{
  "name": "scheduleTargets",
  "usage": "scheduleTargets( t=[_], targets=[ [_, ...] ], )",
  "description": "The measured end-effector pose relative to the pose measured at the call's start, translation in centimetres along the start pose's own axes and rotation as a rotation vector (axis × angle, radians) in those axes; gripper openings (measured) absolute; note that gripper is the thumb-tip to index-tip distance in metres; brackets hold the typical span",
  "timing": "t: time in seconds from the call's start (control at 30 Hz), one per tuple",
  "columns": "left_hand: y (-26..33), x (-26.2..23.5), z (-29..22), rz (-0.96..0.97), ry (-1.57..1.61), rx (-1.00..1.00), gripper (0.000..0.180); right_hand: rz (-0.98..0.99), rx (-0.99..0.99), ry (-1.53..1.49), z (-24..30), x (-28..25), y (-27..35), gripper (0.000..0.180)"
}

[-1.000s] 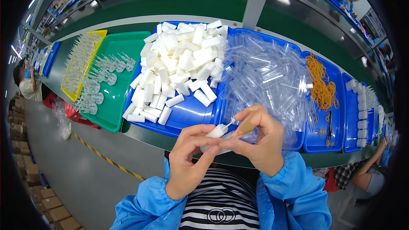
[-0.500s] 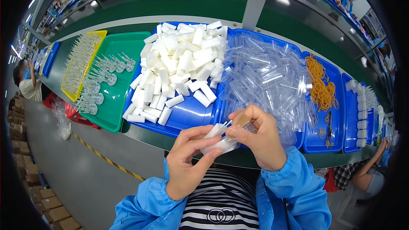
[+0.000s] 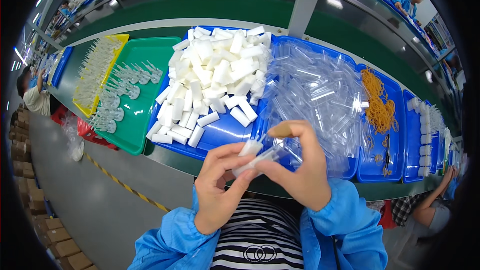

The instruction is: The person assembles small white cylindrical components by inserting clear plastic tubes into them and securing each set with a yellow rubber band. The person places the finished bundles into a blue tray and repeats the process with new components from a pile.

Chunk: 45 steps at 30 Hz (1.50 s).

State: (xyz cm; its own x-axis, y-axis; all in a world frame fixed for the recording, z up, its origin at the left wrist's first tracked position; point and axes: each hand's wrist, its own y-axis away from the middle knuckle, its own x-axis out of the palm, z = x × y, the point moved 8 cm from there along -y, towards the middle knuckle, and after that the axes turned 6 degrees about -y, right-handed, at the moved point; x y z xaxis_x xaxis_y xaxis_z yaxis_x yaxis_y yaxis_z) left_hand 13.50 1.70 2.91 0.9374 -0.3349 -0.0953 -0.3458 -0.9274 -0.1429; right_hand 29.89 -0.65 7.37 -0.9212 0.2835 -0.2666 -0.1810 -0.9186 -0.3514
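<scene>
My left hand (image 3: pixel 217 185) and my right hand (image 3: pixel 296 170) meet in front of my chest, just below the table edge. Together they pinch a small white plastic piece (image 3: pixel 251 146) and a clear tube (image 3: pixel 260 159) that lie against each other between the fingertips. Behind the hands a blue tray (image 3: pixel 220 132) holds a heap of white blocks (image 3: pixel 215 77). To its right another blue tray (image 3: pixel 350 170) is piled with clear plastic tubes (image 3: pixel 317 95).
A green tray (image 3: pixel 150 60) with clear stemmed parts and a yellow tray (image 3: pixel 100 75) lie at the left. Orange rubber bands (image 3: pixel 380 105) fill a blue tray at the right, beside white caps (image 3: pixel 425 130). Another person's arm (image 3: pixel 430 210) rests at the lower right. Cardboard boxes (image 3: pixel 45 225) stand on the floor.
Both hands have dropped slightly toward my chest and turned the white piece and clear tube between the fingertips; the right thumb and forefinger now arch above them.
</scene>
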Motion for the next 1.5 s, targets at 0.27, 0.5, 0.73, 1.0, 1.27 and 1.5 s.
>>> scheduleTargets(
  t=[0.27, 0.5, 0.73, 1.0, 1.27, 1.5],
  targets=[
    [0.8, 1.3, -0.3, 0.065, 0.013, 0.005, 0.045, 0.173, -0.227, 0.597, 2.8, 2.1, 0.8, 0.082],
    [1.2, 2.0, -0.7, 0.145, 0.016, 0.016, 0.057, 0.163, -0.304, 0.635, 2.8, 2.3, 0.9, 0.071],
    [0.9, 1.4, 1.0, 0.162, 0.339, -0.24, 0.049, 0.167, -0.361, 0.406, 3.2, 0.9, 0.9, 0.062],
    [0.8, 1.6, 1.1, 0.195, 0.489, -0.342, 0.037, 0.157, -0.419, 0.154, 2.4, 0.3, 1.4, 0.064],
    [0.7, 1.0, 2.0, 0.134, 0.446, -0.308, 0.035, 0.125, -0.297, 0.539, 2.2, -3.7, -1.1, 0.055],
    [0.6, 2.0, 2.3, 0.186, 0.458, -0.296, 0.034, 0.002, -0.195, 0.916, 0.3, -6.9, -1.0, 0.036]
  ],
)
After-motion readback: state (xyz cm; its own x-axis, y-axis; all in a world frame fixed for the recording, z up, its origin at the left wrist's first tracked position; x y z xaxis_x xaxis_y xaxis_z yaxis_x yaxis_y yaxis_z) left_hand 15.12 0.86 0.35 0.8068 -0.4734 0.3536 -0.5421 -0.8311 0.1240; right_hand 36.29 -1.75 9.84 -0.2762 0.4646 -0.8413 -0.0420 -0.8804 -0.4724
